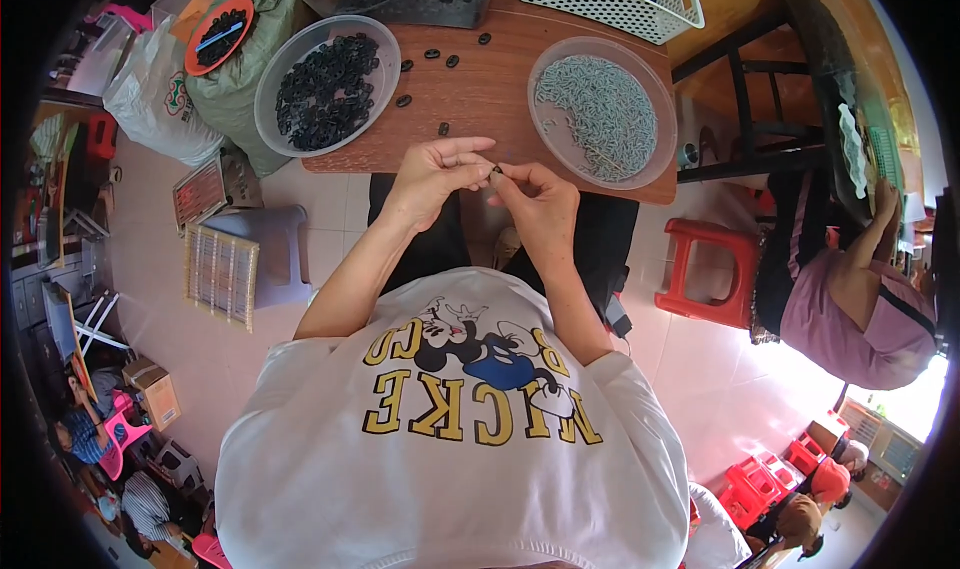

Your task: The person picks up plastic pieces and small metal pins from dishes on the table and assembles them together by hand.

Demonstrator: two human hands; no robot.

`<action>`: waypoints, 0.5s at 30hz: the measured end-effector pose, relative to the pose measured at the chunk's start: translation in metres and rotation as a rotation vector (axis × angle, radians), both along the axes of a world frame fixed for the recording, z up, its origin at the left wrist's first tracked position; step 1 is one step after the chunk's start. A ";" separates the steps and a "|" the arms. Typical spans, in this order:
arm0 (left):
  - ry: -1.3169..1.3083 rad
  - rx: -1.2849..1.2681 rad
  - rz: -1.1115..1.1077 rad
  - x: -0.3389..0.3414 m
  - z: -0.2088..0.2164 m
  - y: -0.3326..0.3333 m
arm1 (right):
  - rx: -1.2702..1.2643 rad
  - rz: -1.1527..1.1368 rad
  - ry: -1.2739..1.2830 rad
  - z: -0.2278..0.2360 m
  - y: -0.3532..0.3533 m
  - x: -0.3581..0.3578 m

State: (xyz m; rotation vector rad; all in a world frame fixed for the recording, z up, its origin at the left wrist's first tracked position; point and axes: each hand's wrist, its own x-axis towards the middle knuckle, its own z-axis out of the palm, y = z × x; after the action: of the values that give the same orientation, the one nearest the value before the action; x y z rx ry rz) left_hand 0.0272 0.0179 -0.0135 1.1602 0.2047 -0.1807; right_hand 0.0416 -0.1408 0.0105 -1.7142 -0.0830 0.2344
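My left hand and my right hand meet at the near edge of the table. Between their fingertips is a small black part, mostly covered. The left thumb and forefinger pinch it; the right thumb and forefinger close in from the other side, and whatever else they hold is hidden. To the left stands a clear round tub of black oval plastic pieces. On the right a similar tub contains many silvery screws. Several loose black ovals lie on the wooden tabletop between the tubs.
A clear bin and a white perforated basket, both with black pieces, stand at the back. Sacks, one bearing an orange plate, lean at left. A red stool and a seated person are at right.
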 end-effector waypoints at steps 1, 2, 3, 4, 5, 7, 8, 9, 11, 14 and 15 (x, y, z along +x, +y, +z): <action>0.002 -0.001 -0.005 0.000 -0.002 0.001 | 0.013 0.002 0.022 -0.002 0.001 0.001; 0.001 0.000 -0.004 0.000 -0.004 0.002 | 0.013 0.003 0.021 -0.005 0.001 0.003; 0.030 -0.029 0.019 -0.001 -0.006 0.003 | 0.027 0.004 0.041 -0.008 0.002 0.004; 0.061 -0.056 0.042 -0.002 -0.008 0.004 | 0.040 0.006 0.061 -0.011 0.002 0.004; 0.062 -0.056 0.044 -0.002 -0.008 0.005 | 0.041 0.009 0.062 -0.014 0.003 0.005; 0.091 -0.097 0.054 -0.004 -0.008 0.007 | 0.159 0.005 0.088 -0.017 0.003 0.004; 0.094 -0.098 0.054 -0.004 -0.009 0.007 | 0.158 0.005 0.091 -0.017 0.003 0.003; 0.102 -0.117 0.048 -0.004 -0.009 0.007 | 0.157 0.007 0.091 -0.017 0.002 0.003; 0.108 -0.133 0.046 -0.003 -0.008 0.008 | 0.158 0.013 0.089 -0.016 0.002 0.005; 0.153 -0.154 0.053 0.000 -0.004 0.007 | 0.207 -0.015 0.095 -0.013 -0.001 0.005; 0.130 -0.133 0.066 0.002 -0.005 0.009 | 0.198 -0.028 0.106 -0.011 -0.005 0.005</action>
State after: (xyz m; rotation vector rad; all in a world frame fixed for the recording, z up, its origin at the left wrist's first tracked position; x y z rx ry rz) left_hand 0.0289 0.0265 -0.0181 1.0085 0.3404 -0.2084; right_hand 0.0469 -0.1454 -0.0001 -1.5026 -0.0039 0.2866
